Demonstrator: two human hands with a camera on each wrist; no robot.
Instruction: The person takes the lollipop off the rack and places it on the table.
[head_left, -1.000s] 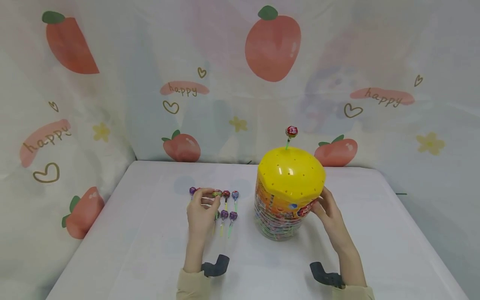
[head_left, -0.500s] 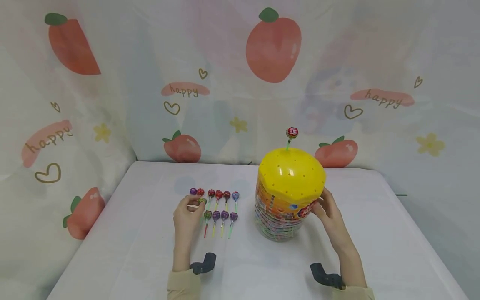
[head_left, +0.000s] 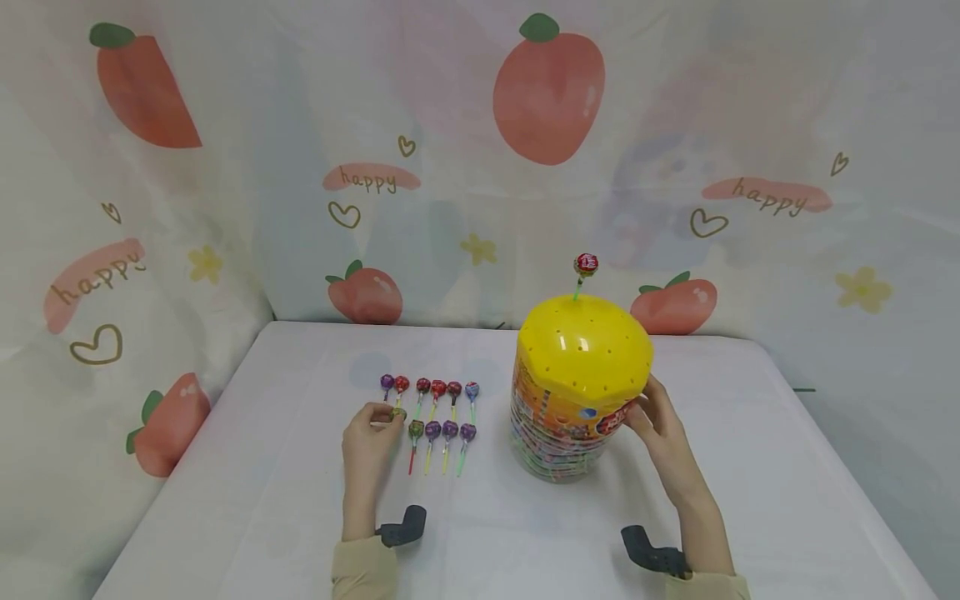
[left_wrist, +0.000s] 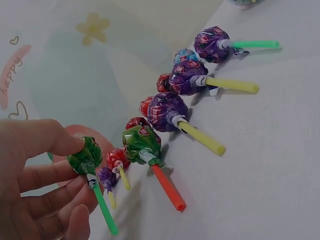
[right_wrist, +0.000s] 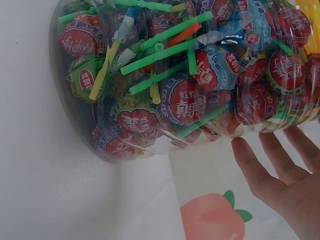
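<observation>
In the left wrist view, my left hand [left_wrist: 42, 175] pinches a green-wrapped lollipop [left_wrist: 85, 155] by its head between thumb and fingers, its green stick pointing down. Beside it, a front row begins with a green lollipop on a red stick [left_wrist: 141, 142], followed by several purple lollipops [left_wrist: 167, 111]. My right hand [head_left: 663, 442] touches the right side of a big clear jar [head_left: 555, 454] below its yellow domed lid [head_left: 585, 350]. The right wrist view shows its fingers [right_wrist: 255, 167] extended, fingertips at the jar wall, and many wrapped lollipops inside.
A back row of lollipops has a purple one [head_left: 387, 382] and a red one [head_left: 402, 383] at its left end, a blue one [head_left: 472, 389] at its right. One red lollipop [head_left: 586, 265] stands upright in the perforated lid. A printed curtain [head_left: 450, 100] hangs behind the white table [head_left: 240, 517].
My left hand has moved left and toward me with the green lollipop, from the back row to the left end of the front row. The right hand and jar stay put.
</observation>
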